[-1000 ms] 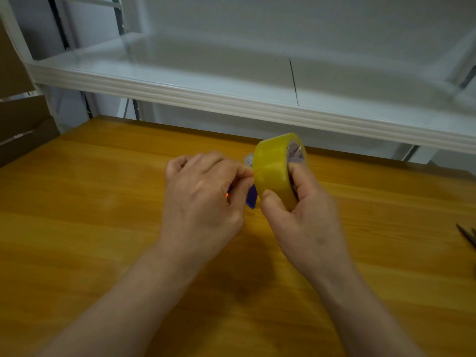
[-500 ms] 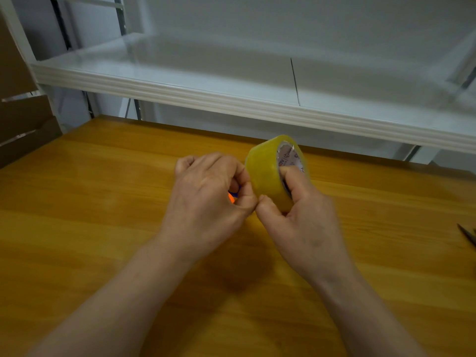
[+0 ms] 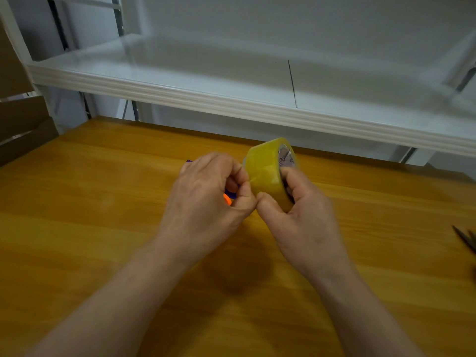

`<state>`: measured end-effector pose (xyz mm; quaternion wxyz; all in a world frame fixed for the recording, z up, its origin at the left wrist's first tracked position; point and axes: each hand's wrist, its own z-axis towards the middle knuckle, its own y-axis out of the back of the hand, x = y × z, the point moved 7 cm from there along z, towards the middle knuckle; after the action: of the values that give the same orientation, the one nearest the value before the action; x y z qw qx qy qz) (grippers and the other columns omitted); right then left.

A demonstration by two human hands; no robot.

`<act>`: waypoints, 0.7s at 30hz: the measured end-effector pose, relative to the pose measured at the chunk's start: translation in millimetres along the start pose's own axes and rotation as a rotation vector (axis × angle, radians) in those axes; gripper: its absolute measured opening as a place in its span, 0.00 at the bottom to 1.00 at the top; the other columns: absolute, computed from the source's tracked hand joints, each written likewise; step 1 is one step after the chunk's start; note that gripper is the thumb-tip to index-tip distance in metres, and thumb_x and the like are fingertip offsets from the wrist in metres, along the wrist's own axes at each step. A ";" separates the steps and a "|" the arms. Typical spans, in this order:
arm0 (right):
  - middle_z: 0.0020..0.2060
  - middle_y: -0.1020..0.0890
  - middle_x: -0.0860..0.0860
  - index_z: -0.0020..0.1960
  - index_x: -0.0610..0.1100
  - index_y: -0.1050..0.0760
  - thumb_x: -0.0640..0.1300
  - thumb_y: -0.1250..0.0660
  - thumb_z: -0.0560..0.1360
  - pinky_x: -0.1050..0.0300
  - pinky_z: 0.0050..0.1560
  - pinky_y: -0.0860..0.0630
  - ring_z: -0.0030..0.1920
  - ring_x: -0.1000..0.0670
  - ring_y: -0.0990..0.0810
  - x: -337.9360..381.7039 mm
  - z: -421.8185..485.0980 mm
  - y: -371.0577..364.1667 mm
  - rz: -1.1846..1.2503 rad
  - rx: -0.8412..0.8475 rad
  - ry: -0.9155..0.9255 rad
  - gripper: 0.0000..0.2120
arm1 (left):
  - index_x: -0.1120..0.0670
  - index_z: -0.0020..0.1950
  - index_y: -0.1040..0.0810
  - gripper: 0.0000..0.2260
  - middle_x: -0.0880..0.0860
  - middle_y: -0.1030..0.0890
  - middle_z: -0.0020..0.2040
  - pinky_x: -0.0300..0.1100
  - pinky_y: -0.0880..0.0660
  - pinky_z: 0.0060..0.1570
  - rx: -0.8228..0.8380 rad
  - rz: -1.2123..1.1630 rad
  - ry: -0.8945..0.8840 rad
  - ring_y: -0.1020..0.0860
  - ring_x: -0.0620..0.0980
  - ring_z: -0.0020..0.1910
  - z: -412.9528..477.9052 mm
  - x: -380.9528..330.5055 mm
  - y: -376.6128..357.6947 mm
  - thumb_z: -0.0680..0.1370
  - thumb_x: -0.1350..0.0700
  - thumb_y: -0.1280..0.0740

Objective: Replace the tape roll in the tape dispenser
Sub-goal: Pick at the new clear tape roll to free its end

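A yellow tape roll [image 3: 265,173] with a printed cardboard core stands on edge above the wooden table [image 3: 90,228], gripped by my right hand [image 3: 298,222] with fingers in the core and the thumb on the outer face. My left hand [image 3: 206,202] is closed around a purple and orange tape dispenser [image 3: 228,198], almost all of it hidden under the fingers. The left thumb and forefinger touch the roll's left face; I cannot tell whether they pinch a tape end.
A white shelf [image 3: 231,101] runs across above the far edge of the table. Brown cardboard [image 3: 23,130] leans at the far left. Dark scissor tips [image 3: 466,239] poke in at the right edge.
The roll has turned slightly and its core face shows more. My left hand has closed in against the roll, hiding more of the purple dispenser; an orange part now shows.
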<state>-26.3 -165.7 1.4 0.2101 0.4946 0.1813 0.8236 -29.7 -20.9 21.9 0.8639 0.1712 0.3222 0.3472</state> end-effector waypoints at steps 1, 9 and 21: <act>0.36 0.17 0.48 0.51 0.51 0.22 0.44 0.31 0.76 0.46 0.32 0.24 0.33 0.47 0.22 -1.0 0.4 0.4 0.007 -0.002 -0.010 0.05 | 0.53 0.42 0.23 0.08 0.44 0.26 0.38 0.46 0.28 0.39 -0.016 -0.004 0.007 0.29 0.44 0.38 -0.2 -0.1 1.1 0.72 0.50 0.36; 0.38 0.17 0.50 0.54 0.52 0.21 0.45 0.31 0.79 0.46 0.29 0.21 0.35 0.45 0.20 -8.2 3.8 4.1 0.089 0.002 -0.063 0.05 | 0.53 0.57 0.23 0.17 0.45 0.27 0.50 0.37 0.28 0.47 0.009 -0.078 0.066 0.26 0.45 0.46 -3.8 2.5 1.2 0.74 0.45 0.35; 0.38 0.17 0.46 0.54 0.51 0.22 0.43 0.31 0.79 0.42 0.30 0.23 0.35 0.41 0.20 -6.4 2.3 -3.4 0.117 0.059 -0.011 0.05 | 0.45 0.45 0.24 0.09 0.45 0.22 0.45 0.32 0.27 0.43 0.036 -0.369 0.266 0.22 0.44 0.43 -5.5 16.4 -9.0 0.75 0.56 0.26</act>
<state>-21.0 -165.9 -4.0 0.1479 0.5150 0.1749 0.8260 -20.0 -15.2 6.1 0.8593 0.0775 0.4655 0.1972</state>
